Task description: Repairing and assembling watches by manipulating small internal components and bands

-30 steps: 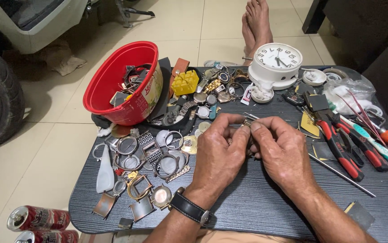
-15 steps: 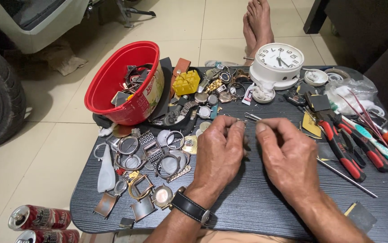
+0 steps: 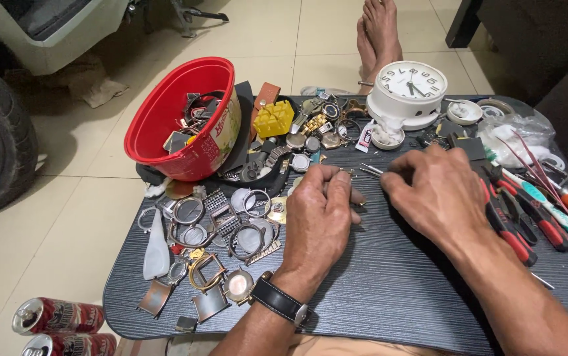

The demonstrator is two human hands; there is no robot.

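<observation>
Since half a second ago my two hands have drawn apart, opening a gap between the fingertips. Now my left hand [image 3: 320, 214] is resting knuckles-up on the dark wood-grain surface [image 3: 389, 290], its grip closing on a tiny metal piece [image 3: 348, 173] pinched at the thumb and forefinger; that piece is too small for me to make out beyond a glint of pale metal. My right hand [image 3: 439, 198] is lying just across from it, fingers curling onto thin silver tweezers [image 3: 371, 170], whose pointed tips are aiming toward the left fingertips, near but not touching as far as I can tell. A black-strapped wristwatch [image 3: 282, 302] is sitting on my left wrist. Left of that hand, loose watch cases [image 3: 221, 227] are lying scattered, with a red bowl [image 3: 181, 125] of parts behind them. Red-handled pliers [image 3: 514, 221] are lying beside my right forearm, and a white clock [image 3: 408, 92] is standing at the far edge.
</observation>
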